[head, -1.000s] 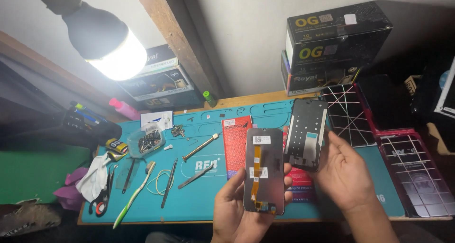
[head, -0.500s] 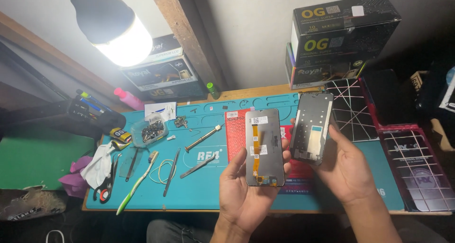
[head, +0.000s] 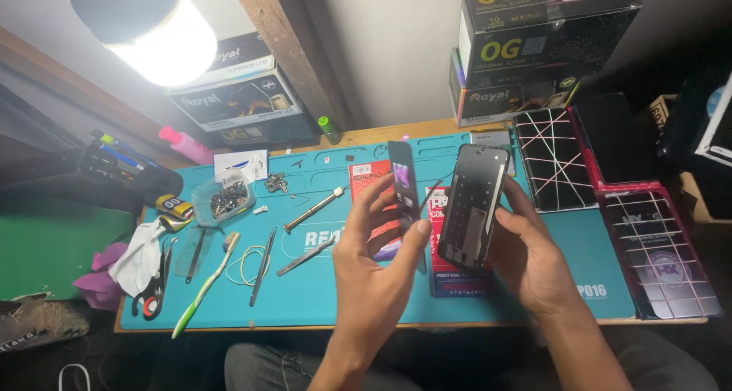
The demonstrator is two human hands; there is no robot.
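My left hand [head: 374, 273] holds a thin phone screen panel [head: 403, 183] upright, turned almost edge-on to me, with a thin cable hanging from it. My right hand [head: 530, 257] grips a black phone frame [head: 473, 205] by its right edge, its inner side facing me. Both parts hover above the teal work mat [head: 320, 284], close together but apart. A red packet [head: 450, 273] lies on the mat under them.
On the mat's left lie a screwdriver [head: 313, 210], tweezers [head: 261, 267], a green toothbrush [head: 204, 286], scissors [head: 156, 284], a small tray of screws [head: 223, 200]. Black and red boxes [head: 648, 231] lie right. Cartons [head: 534, 40] stand behind. A bright lamp [head: 156, 32] hangs top left.
My left hand has turned the screen panel from flat-on, showing its back, to nearly edge-on. My right hand keeps the frame beside it.
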